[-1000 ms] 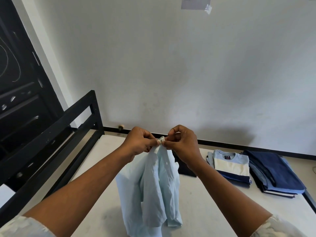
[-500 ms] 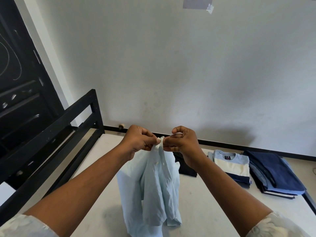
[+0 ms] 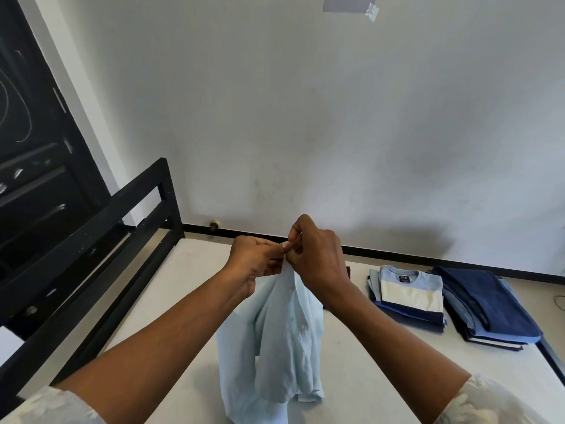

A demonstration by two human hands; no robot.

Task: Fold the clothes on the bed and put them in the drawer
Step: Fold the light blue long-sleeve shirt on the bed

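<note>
A pale blue button shirt (image 3: 275,341) hangs over the bed (image 3: 382,377), its lower part bunched on the mattress. My left hand (image 3: 253,264) and my right hand (image 3: 318,258) meet at its top edge, and both pinch the cloth there between thumb and fingers. The right hand sits slightly higher than the left. On the right of the bed lie a folded striped blue and cream top (image 3: 409,295) on a small pile and a folded stack of dark blue clothes (image 3: 489,307). No drawer is in view.
A black bed frame rail (image 3: 91,240) runs along the left side. A dark door (image 3: 36,154) stands behind it. A grey wall (image 3: 336,117) closes off the far side of the bed. A dark garment (image 3: 347,270) peeks out behind my right wrist.
Both hands have shifted a little to the right and closer together at the shirt's top edge, the right hand rising above the left. The shirt still hangs between them.
</note>
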